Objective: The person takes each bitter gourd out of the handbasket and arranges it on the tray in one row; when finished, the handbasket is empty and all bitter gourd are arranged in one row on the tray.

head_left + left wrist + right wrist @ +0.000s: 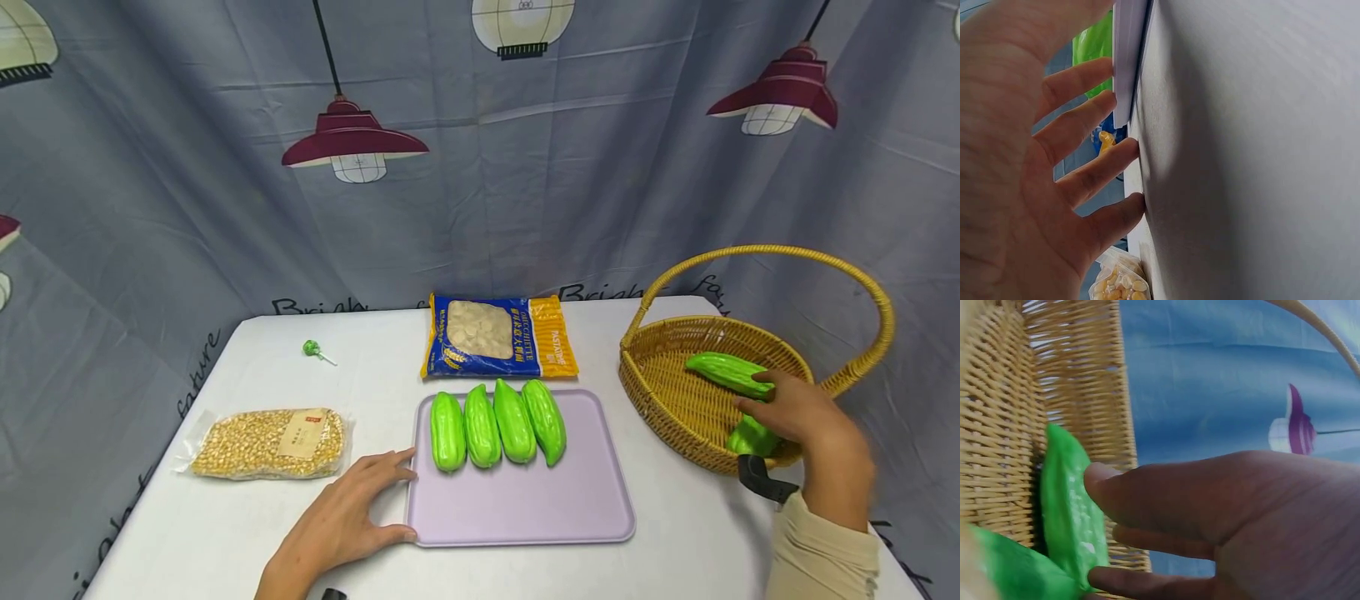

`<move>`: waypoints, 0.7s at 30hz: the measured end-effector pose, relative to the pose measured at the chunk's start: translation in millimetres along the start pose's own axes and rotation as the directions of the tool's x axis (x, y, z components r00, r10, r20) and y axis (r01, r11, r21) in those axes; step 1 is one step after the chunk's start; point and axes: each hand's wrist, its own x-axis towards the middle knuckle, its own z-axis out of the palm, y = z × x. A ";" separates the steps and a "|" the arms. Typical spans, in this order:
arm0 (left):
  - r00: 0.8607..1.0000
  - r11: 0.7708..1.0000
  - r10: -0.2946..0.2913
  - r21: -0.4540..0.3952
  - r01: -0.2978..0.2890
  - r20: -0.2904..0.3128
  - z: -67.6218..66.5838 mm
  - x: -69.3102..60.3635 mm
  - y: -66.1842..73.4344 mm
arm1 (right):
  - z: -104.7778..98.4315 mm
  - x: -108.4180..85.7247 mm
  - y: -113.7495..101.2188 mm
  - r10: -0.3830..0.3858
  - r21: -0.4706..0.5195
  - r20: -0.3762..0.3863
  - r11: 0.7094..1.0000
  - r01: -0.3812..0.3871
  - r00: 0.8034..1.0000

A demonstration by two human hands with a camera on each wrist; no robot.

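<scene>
Several green bitter melons lie side by side on a lilac tray. At the tray's left edge my left hand rests with fingers spread, their tips touching or close to the rim. My right hand reaches into a wicker basket with its fingers extended. Its thumb and fingertips are at the right end of a bitter melon, which lies against the basket wall in the right wrist view. Another green bitter melon sits beneath that hand, partly hidden.
A blue and yellow pasta bag lies behind the tray. To the left are a bag of corn kernels and a green lollipop. The basket's tall handle arches above it. A grey curtain hangs behind the white table.
</scene>
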 end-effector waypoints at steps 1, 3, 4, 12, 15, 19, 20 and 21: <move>1.000 1.000 0.002 0.000 -0.002 -0.001 0.1 -0.1 0.1 | 1.9 1.8 0.5 -0.002 0.001 -0.007 1.000 0.002 1.000; 1.000 1.000 0.001 0.001 -0.001 0.000 0.2 0.0 0.1 | 5.2 4.7 1.2 -0.006 0.001 -0.024 1.000 0.006 1.000; 1.000 1.000 0.002 0.001 -0.002 0.000 0.3 0.0 0.0 | 6.2 5.9 1.2 -0.004 0.007 -0.027 1.000 0.004 1.000; 1.000 1.000 0.004 -0.002 -0.004 -0.006 0.9 -0.6 -0.5 | 12.3 9.6 -3.8 -0.009 -0.007 -0.047 1.000 0.008 0.999; 1.000 1.000 0.000 -0.004 0.000 -0.004 1.0 -0.7 -0.5 | 14.3 11.3 -6.1 -0.011 -0.028 -0.046 1.000 0.010 0.999; 1.000 1.000 -0.002 -0.004 0.002 -0.004 1.2 -0.8 -0.6 | 16.5 13.2 -6.3 0.001 -0.016 -0.028 1.000 -0.001 1.000; 1.000 1.000 0.000 -0.005 0.000 -0.005 1.3 -0.8 -0.6 | 17.1 13.4 -6.0 0.003 -0.005 -0.019 1.000 -0.003 1.000; 1.000 1.000 0.000 -0.005 0.000 -0.006 1.4 -0.9 -0.7 | 17.7 13.7 -5.5 -0.001 0.006 -0.011 1.000 0.001 1.000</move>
